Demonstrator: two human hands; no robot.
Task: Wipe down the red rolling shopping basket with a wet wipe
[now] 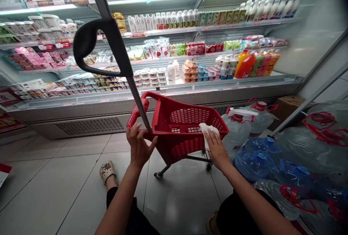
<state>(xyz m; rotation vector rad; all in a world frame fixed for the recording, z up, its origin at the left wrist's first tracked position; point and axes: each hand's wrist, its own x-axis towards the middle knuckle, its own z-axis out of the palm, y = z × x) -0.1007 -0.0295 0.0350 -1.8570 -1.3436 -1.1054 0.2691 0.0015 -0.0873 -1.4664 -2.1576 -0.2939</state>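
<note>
A red plastic shopping cart basket (pixel 187 113) with perforated walls stands in front of me on a dark wheeled frame. At its near left corner, by the red handle (pixel 133 114), is my left hand (pixel 140 146), its fingers spread and the thumb apart. The fingertips appear to touch the handle end. My right hand (pixel 216 149) presses a white cloth (pixel 208 130) over the near right rim of the basket, fingers bent over the cloth. A long grey pole with a black loop handle (pixel 106 46) rises leftward from near the cart's handle side. Its lower end is hidden.
Behind the cart runs a refrigerated display shelf (pixel 163 92) stocked with bottles, cups and packs. Large water jugs with red handles (pixel 251 155) crowd the right side, near a cardboard box (pixel 289 105). Grey floor tiles (pixel 78 177) lie below; my shoe (pixel 108 171) is at left.
</note>
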